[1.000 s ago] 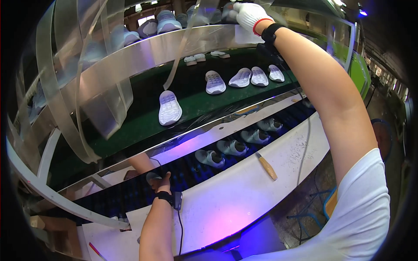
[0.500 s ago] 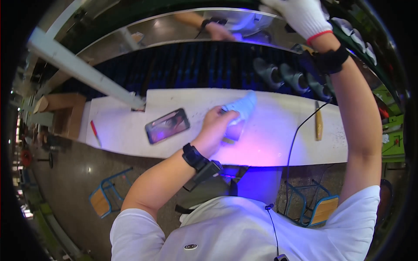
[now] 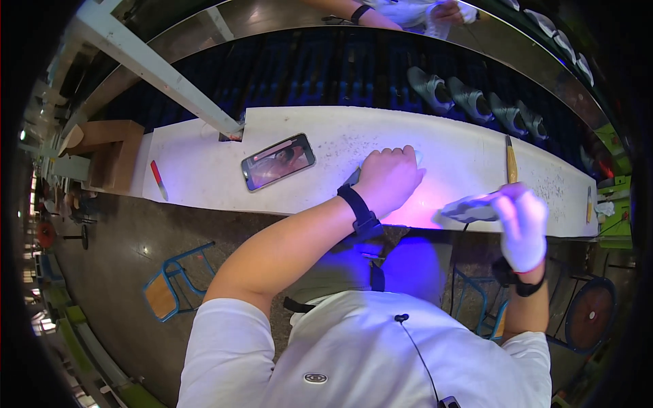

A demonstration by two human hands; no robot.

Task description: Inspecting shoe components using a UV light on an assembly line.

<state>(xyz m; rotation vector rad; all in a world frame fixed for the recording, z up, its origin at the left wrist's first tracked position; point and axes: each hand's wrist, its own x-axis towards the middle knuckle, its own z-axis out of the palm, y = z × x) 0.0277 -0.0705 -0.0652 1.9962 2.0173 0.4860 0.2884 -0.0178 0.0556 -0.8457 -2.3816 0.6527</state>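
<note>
My bare left hand (image 3: pixel 391 178) is closed over the white bench, knuckles up. A pale bluish cloth-like thing (image 3: pixel 419 158) peeks out beside its fingers, mostly covered by the hand; a small dark grey part shows by the wrist. My right hand (image 3: pixel 522 221), in a white knit glove, grips a grey shoe (image 3: pixel 473 209) at the bench's front edge. Motion blurs the shoe and the glove. A gap separates the two hands.
The white bench top (image 3: pixel 218 183) holds a phone (image 3: pixel 279 162), a red pen-like tool (image 3: pixel 158 179) and a wooden-handled tool (image 3: pixel 511 162). Several grey shoes (image 3: pixel 469 98) stand on the dark rack behind. A slanted post (image 3: pixel 163 68), cardboard box (image 3: pixel 122 153) and blue-framed stool (image 3: pixel 166 289) are left.
My right hand has come down from the far upper right to the bench's front edge, now with a grey shoe. My left hand has turned knuckles up, covering most of the pale cloth-like thing.
</note>
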